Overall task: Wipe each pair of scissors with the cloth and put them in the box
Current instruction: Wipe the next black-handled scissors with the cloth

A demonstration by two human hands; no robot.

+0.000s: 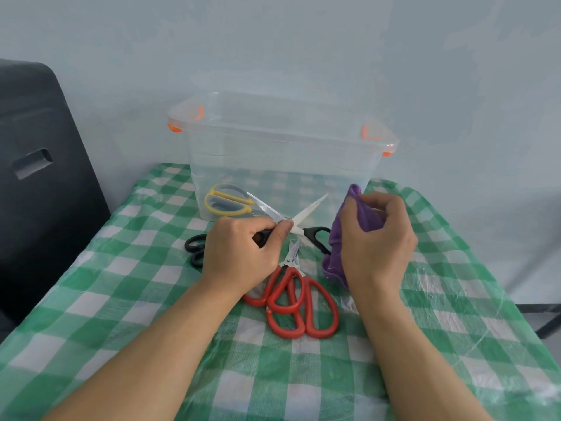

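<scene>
Green-and-white checked cloth covers the tabletop, with a clear plastic box at twelve o'clock against a pale wall, yellow-handled scissors already lying inside it, and two red-handled pairs lying overlapped at six o'clock of the hands. The left hand pinches the open black-handled scissors at the pivot, blades pointing toward one o'clock, while the right hand at three o'clock has its grip closed around the bunched purple cloth. To wipe well, I would judge it best to fold cloth over one blade and draw from pivot to tip, fingers behind the edge.
</scene>
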